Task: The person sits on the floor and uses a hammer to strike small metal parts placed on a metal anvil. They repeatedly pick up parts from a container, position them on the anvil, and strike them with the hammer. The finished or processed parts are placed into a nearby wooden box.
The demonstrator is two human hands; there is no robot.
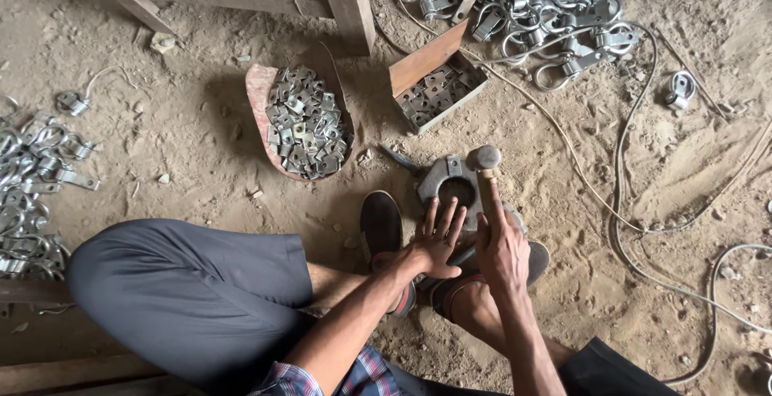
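Grey steel die block with round hole (455,189) sits on sandy floor (193,139), just beyond my feet. My left hand (438,243) open, fingers spread flat on block's near edge. My right hand (500,247) closed around wooden-handled hammer (483,160), head over block's far right. Best keep fingers off strike spot, blows square. Far left: curved reddish scoop (259,94) heaped with small stamped plates (307,123). Wooden box (426,62) holds more.

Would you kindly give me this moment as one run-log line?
left hand: fingers spread on metal block | right hand: grips hammer, head over block | bracket tray ahead
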